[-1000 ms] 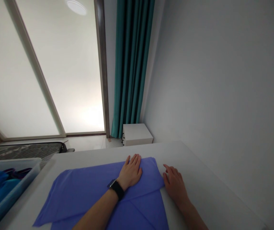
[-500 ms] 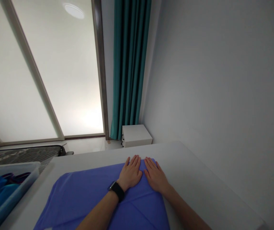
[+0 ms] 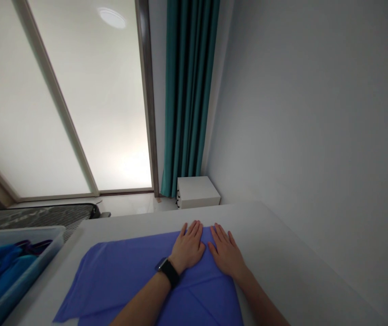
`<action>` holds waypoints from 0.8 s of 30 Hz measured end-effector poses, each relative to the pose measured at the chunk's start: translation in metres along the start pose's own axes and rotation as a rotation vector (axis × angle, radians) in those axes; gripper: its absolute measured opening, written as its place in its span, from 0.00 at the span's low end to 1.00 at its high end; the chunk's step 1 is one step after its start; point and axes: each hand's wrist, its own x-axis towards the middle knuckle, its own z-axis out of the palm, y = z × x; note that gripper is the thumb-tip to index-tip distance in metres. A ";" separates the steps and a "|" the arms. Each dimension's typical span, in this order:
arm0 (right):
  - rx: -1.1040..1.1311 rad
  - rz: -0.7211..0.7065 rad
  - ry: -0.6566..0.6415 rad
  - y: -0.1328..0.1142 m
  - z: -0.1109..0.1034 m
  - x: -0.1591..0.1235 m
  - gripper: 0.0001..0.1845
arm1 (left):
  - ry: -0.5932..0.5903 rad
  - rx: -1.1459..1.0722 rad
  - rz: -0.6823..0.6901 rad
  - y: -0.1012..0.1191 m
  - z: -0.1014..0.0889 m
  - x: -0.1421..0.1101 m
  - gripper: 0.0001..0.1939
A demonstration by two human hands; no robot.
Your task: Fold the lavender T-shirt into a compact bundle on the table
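A blue-purple cloth (image 3: 122, 271), which looks like a folded garment, lies spread on the white table (image 3: 282, 271). My left hand (image 3: 187, 246) rests flat on its far part, fingers stretched forward, with a black watch on the wrist. Close to its right, my right hand (image 3: 226, 251) presses flat over the cloth's far right corner, fingers out and a little apart. A short strip of cloth shows between the two hands. Creases run across the fabric nearer to me, and its near edge goes out of view.
A clear plastic bin (image 3: 56, 235) holding blue and dark clothes stands at the left. Beyond the table are a small white cabinet (image 3: 197, 192), a green curtain (image 3: 189, 99) and frosted sliding doors (image 3: 95, 113). A grey-white wall (image 3: 316, 127) rises along the right.
The whole view has shifted slightly. My right hand has slid a little to the right on the cloth, widening the gap between the hands. Both hands stay flat.
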 end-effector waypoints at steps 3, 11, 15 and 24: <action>-0.002 -0.014 0.026 0.002 0.002 0.000 0.35 | 0.002 0.005 -0.028 0.002 -0.001 0.000 0.30; -0.016 -0.044 0.099 0.007 0.012 0.002 0.33 | -0.042 -0.021 0.046 -0.010 -0.023 -0.023 0.31; -0.017 -0.032 0.078 0.009 0.014 0.003 0.34 | -0.094 0.017 -0.048 -0.038 -0.042 -0.060 0.32; -0.084 -0.009 0.062 0.016 0.023 0.007 0.34 | -0.063 0.136 -0.338 -0.100 -0.067 -0.154 0.31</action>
